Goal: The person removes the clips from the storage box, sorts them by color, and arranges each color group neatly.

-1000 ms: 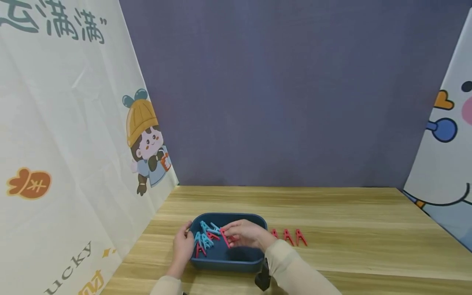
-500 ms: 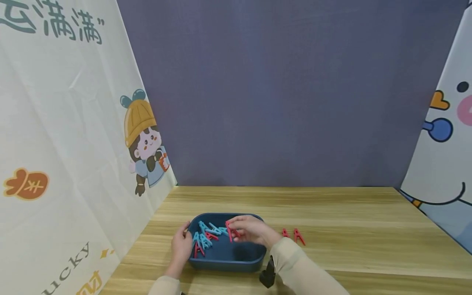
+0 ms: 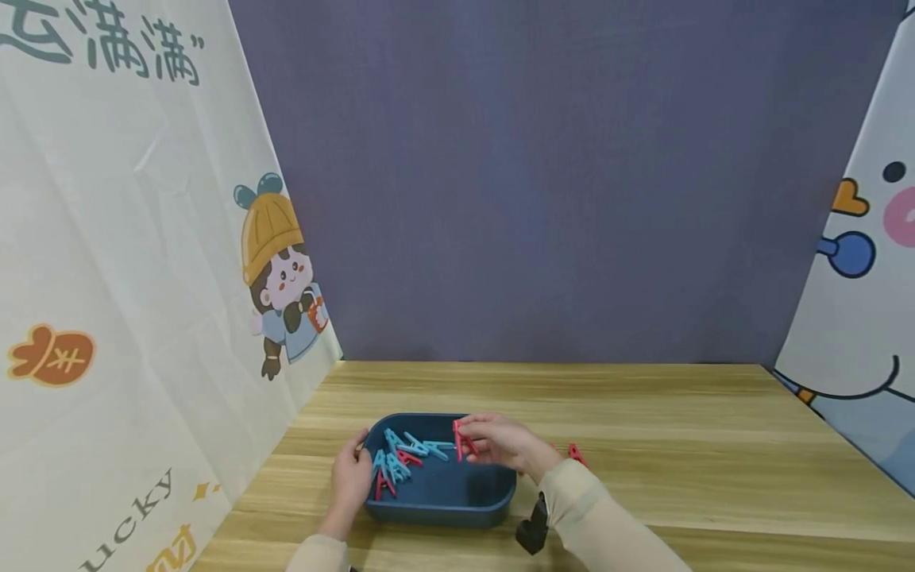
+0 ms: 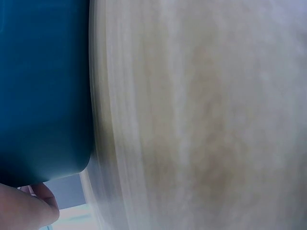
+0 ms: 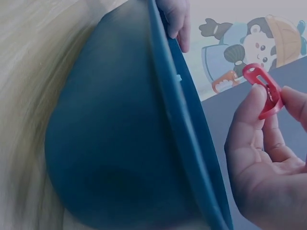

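In the head view, my left hand (image 3: pixel 352 478) grips the left rim of a dark blue plastic bin (image 3: pixel 439 515). The left wrist view catches only part of that hand (image 4: pixel 29 208), at the corner of the bin (image 4: pixel 43 96). My right hand (image 3: pixel 503 446) pinches a red clothespin (image 3: pixel 459 441) between thumb and fingers, above the right half of the bin. The right wrist view shows this red clothespin (image 5: pixel 266 91) held higher than the bin's rim (image 5: pixel 180 115). Several blue clothespins (image 3: pixel 397 467) and a few red clothespins (image 3: pixel 410 458) lie in the bin's left half.
To the right of the bin, a red clothespin (image 3: pixel 576 454) lies on the wooden table (image 3: pixel 686 445), partly behind my right forearm. A dark grey backdrop (image 3: pixel 536 199) rises at the table's back edge. A printed white sheet (image 3: pixel 143 238) hangs at the left.
My right hand has moved rightward over the bin, still pinching the red clothespin. A blue clothespin beneath it has come into view. My forearm now covers more red clothespins on the table.
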Demonstrator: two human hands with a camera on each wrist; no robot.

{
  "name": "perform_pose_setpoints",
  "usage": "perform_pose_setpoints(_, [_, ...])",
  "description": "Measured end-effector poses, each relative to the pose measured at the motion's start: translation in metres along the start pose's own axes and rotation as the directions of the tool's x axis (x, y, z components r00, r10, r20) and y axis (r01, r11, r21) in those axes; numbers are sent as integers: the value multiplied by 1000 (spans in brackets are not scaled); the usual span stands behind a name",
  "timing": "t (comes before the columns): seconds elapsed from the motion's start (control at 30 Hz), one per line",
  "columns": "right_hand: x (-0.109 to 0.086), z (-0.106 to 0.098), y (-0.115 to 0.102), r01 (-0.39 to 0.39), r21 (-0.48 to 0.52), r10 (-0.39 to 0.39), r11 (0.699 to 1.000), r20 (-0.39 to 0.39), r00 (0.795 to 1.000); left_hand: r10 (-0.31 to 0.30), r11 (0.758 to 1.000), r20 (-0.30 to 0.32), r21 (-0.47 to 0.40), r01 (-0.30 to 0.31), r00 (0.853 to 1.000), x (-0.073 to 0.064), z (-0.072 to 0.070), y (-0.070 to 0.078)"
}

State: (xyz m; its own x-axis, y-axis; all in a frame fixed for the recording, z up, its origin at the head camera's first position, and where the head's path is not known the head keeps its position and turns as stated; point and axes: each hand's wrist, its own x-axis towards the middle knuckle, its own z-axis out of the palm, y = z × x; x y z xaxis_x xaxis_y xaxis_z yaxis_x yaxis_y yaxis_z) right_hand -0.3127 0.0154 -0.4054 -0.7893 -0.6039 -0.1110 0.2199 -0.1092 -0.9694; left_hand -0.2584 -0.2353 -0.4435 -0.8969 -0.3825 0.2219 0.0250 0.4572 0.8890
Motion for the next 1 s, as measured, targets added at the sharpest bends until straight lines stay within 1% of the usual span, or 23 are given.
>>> perform_pose_setpoints(0.17, [-4,-9,-1,8,18,-8,1000,-29,1000,7,1000,0,-1,-7,1000,0,0,0])
perform_pose_setpoints(0.37, [-10,-19,-4,14,9,-14,1000,-45,999,15,1000,-2,-1,-15,1000,1,1,-3])
perform_pose_setpoints(0.9, [-28,-56,-6,34,20,-32,999,-80,996,-5,1000,14,5,5,1000,1,-1,-3])
perform_pose_setpoints(1.0, [-32,-62,-7,41,18,-39,999,-100,994,-9,1000,15,12,9,1000,2,-1,-2])
